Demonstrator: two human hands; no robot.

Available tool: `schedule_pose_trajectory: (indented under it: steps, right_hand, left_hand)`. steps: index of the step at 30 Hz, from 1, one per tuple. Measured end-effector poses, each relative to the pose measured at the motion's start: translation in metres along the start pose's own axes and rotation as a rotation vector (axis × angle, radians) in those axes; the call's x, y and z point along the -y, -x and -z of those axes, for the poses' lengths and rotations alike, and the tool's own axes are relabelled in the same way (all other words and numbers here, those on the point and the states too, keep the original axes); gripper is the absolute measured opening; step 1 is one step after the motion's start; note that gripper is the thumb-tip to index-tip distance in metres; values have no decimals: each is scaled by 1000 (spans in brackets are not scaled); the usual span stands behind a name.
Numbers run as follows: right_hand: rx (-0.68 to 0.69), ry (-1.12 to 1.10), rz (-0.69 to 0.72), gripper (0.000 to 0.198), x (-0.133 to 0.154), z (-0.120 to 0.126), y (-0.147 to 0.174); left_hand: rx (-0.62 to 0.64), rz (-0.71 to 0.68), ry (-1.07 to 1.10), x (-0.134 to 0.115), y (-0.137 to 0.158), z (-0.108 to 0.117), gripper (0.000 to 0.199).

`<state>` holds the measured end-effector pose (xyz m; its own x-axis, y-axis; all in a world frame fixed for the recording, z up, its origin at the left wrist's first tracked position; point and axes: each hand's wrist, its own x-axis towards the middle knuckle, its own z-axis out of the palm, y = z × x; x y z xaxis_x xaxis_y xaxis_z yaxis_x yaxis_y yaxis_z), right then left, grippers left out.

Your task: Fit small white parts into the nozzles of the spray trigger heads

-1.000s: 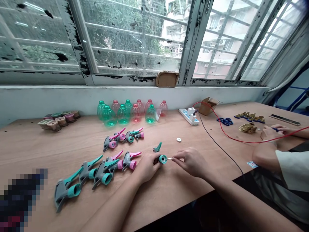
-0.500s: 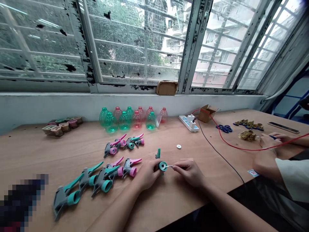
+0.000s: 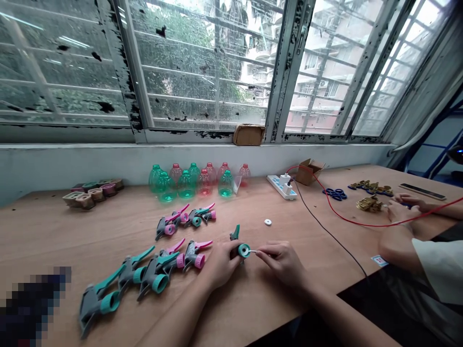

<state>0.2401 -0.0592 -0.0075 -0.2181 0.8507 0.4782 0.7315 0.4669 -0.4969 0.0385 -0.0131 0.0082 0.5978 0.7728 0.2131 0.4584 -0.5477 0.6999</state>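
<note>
My left hand (image 3: 221, 262) is closed around a grey and green trigger sprayer head (image 3: 244, 250), its round green collar turned toward my right hand. The green trigger lever (image 3: 235, 232) sticks up above my fingers. Between the thumb and fingers of my right hand (image 3: 284, 262) is a thin light-coloured stick-like tool (image 3: 252, 251); its tip is at the collar's opening. How deep the tip reaches I cannot tell. A small white ring (image 3: 267, 222) lies on the table beyond my right hand. Several grey sprayer heads with green or pink parts (image 3: 155, 274) lie to the left.
Green and pink clear bottles (image 3: 186, 185) stand along the wall. A power strip (image 3: 282, 187) and an open cardboard box (image 3: 308, 172) are at the back. A red cable (image 3: 336, 212) runs right, past another person's hands (image 3: 401, 212) near gold-coloured parts (image 3: 369, 204).
Both hands stay nearly in place at the sprayer head. The lever leans slightly more to the left, and the view has shifted a little.
</note>
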Motion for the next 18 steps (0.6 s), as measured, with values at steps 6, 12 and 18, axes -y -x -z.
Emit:
schedule_pose_trajectory:
  steps: [6, 12, 18]
  right_hand:
    - [-31, -110, -12, 35, -5, -4, 3]
    - [-70, 97, 1, 32, -1, -4, 5]
    - [-88, 56, -30, 38, 1, -8, 5]
  left_hand:
    - [6, -8, 30, -1, 0, 2, 19]
    - [-11, 5, 24, -1, 0, -1, 20]
    - [-52, -4, 12, 0, 0, -1, 20]
